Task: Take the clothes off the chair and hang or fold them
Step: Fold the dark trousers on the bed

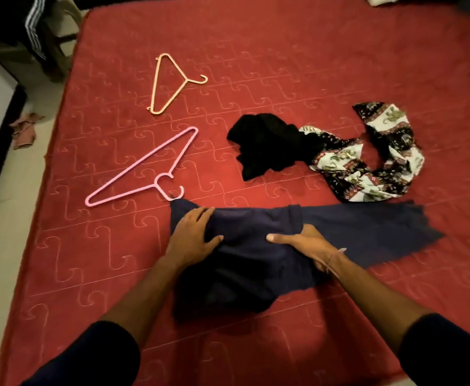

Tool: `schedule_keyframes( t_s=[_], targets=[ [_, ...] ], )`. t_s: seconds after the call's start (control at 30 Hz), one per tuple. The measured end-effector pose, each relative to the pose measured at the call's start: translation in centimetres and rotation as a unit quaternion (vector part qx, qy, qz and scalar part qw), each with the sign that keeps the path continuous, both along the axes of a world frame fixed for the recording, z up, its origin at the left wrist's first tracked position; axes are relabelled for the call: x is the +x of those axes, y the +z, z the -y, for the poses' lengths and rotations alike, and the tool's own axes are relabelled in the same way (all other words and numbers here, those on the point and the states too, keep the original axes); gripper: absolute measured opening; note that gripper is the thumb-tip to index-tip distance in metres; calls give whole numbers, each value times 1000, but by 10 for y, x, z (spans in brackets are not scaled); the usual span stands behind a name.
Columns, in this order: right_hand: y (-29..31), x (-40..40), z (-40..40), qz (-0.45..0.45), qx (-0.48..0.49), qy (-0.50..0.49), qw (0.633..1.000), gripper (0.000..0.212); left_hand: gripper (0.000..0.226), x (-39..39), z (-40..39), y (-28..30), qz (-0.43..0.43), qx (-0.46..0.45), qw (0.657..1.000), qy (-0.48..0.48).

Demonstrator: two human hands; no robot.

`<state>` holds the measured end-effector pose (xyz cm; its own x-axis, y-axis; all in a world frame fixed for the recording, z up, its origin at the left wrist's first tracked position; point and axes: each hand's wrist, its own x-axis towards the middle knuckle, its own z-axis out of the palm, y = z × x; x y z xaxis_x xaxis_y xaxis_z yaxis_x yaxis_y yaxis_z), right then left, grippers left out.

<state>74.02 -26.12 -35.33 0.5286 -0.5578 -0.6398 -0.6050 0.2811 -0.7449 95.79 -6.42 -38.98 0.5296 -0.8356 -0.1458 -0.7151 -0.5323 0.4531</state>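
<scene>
A dark navy garment (347, 227) lies spread across the near part of the red mattress (283, 65), partly bunched under my hands. My left hand (193, 236) lies on its left part, fingers spread over the cloth and thumb stretched to the right. My right hand (303, 242) grips a fold at the garment's middle, thumb on top and fingers tucked under. Behind it a crumpled black garment (267, 144) touches a black-and-white patterned cloth (378, 160). The chair (47, 32) stands at the far left with a dark striped garment (34, 32) hanging on it.
A pink hanger (142, 169) lies left of the navy garment, its hook touching the cloth's corner. An orange hanger (169, 82) lies farther back. A brownish rag (23, 129) is on the floor to the left. Something white (381, 0) sits at the mattress's far right corner.
</scene>
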Motion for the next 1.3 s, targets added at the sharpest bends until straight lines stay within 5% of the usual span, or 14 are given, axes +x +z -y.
schedule_keyframes(
  t_s=[0.17, 0.6, 0.93, 1.03, 1.2, 1.3],
  targets=[
    [-22, -8, 23, 22, 36, 11, 999, 24, 88, -11, 34, -13, 118, 45, 991, -42],
    [-6, -99, 129, 14, 82, -39, 996, 22, 87, -2, 98, 18, 245, 168, 933, -202],
    [-7, -174, 202, -26, -44, -68, 996, 24, 71, -2, 131, 37, 140, 225, 950, -163],
    [-8, -179, 216, -12, -51, -62, 997, 27, 70, 5, 134, 31, 168, 242, 940, -171],
    [-7, -178, 222, -22, -77, -37, 996, 22, 63, -12, 129, 29, 192, 179, 962, -77],
    [-13, -180, 221, -90, -230, 9, 969, 25, 77, -42, 115, 22, 113, 96, 979, 142]
  ],
)
